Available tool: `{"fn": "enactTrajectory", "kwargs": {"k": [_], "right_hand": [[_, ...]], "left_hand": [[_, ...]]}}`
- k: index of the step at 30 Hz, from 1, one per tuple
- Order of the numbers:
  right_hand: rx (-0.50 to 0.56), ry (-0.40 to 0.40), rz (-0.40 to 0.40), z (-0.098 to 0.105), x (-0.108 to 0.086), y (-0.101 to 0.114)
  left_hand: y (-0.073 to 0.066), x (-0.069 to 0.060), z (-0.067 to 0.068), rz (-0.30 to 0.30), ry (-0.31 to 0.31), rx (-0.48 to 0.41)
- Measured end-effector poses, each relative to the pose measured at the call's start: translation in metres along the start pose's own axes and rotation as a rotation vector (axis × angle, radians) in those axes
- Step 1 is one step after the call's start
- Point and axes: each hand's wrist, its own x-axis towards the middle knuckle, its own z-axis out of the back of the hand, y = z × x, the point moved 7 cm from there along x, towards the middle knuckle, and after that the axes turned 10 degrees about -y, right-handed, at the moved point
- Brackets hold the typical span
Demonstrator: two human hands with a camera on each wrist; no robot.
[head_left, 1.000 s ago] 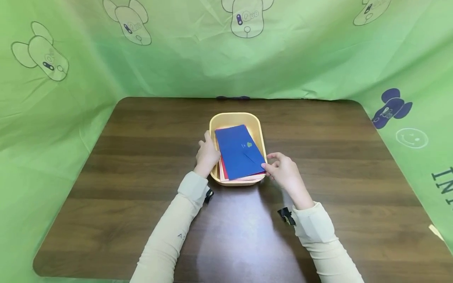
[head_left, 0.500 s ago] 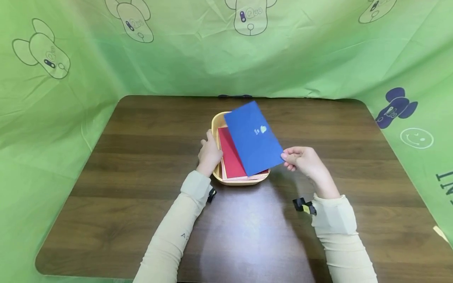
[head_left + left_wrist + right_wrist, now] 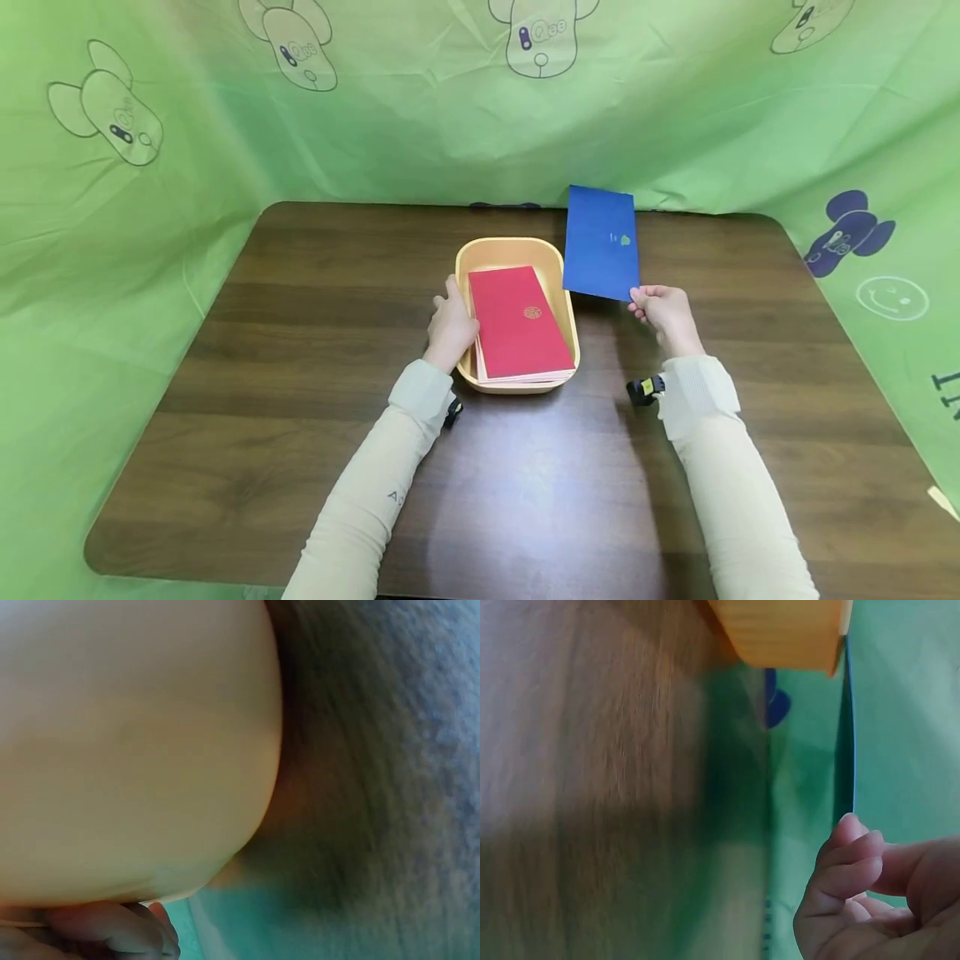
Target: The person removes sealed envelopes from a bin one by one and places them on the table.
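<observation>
My right hand (image 3: 666, 317) pinches the near right corner of a thin blue card (image 3: 602, 243) between thumb and fingers. The card, with a small green mark, is held above the table right of the basket; in the right wrist view the card (image 3: 845, 742) appears edge-on above the hand (image 3: 877, 900). A pale yellow basket (image 3: 576, 333) stands mid-table, its left rim gripped by my left hand (image 3: 453, 327). Inside lies a stack of cards, topped by a red card (image 3: 517, 321) with a gold emblem. The basket wall (image 3: 135, 750) fills much of the left wrist view, with curled fingers (image 3: 124, 930) below.
The dark wooden table (image 3: 300, 350) extends around the basket on all sides. A green printed curtain (image 3: 420, 125) hangs behind the table and along both sides. A small pale strip (image 3: 943, 503) shows at the table's right edge.
The right hand has lifted the blue card off the stack and carried it right, turning it and uncovering the red card. My left hand has stayed on the basket's rim.
</observation>
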Motion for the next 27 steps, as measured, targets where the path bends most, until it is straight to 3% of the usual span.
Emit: {"fn": "enactTrajectory", "kwargs": {"k": [10,17,22,27], "right_hand": [[0.019,0.082,-0.129,-0.001,0.017,-0.015],[-0.067,0.094,-0.092,0.002,0.021,-0.023],[-0.141,0.041,-0.048,0.004,0.024,-0.024],[-0.352,-0.040,-0.010,0.010,0.026,-0.026]], "left_hand": [[0.001,0.000,-0.002,0.031,-0.004,-0.002],[0.000,0.001,0.000,0.024,-0.011,0.008],[0.000,0.001,0.000,0.025,-0.012,0.011],[0.001,0.000,-0.001,0.029,-0.011,0.007]]}}
